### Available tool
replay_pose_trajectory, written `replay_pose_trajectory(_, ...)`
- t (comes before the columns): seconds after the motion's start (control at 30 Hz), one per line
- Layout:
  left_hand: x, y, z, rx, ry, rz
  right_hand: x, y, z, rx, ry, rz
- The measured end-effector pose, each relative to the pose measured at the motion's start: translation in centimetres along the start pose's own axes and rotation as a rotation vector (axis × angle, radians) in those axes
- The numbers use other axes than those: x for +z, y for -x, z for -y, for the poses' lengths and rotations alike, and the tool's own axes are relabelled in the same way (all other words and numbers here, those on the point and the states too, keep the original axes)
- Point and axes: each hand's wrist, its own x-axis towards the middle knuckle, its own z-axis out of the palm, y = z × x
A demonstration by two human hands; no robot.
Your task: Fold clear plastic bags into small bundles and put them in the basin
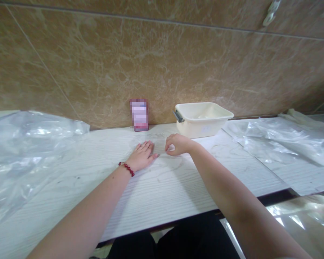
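Observation:
My left hand, with a red bead bracelet at its wrist, lies flat on the white wood-grain table, fingers stretched out. To its right, my right hand is curled, thumb and index finger meeting in a pinch low over the table. Whatever sits between those fingertips, if anything, is too small or too clear to make out. A cream plastic bin with a grey handle stands just behind my right hand. Behind my left hand, a phone-like rectangle with a blurred-out front leans on the wall.
Clear plastic sheeting or bags cover the table's left side. More crumpled clear plastic lies on the right, past a seam in the tabletop. A brown marble-tiled wall rises along the back edge. A pale cable bundle hangs upper right.

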Motion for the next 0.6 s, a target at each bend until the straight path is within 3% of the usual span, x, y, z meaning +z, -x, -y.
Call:
replay_pose_trajectory(0.4, -0.06, 0.04, -0.01, -0.004, -0.013, 0.01, 0.66, -0.32, -0.14, 0.021, -0.013, 0.016)
replay_pose_trajectory(0.6, -0.76, 0.28, -0.59, 0.064, 0.013, -0.073, 0.14, -0.39, 0.64, -0.048, -0.071, -0.116)
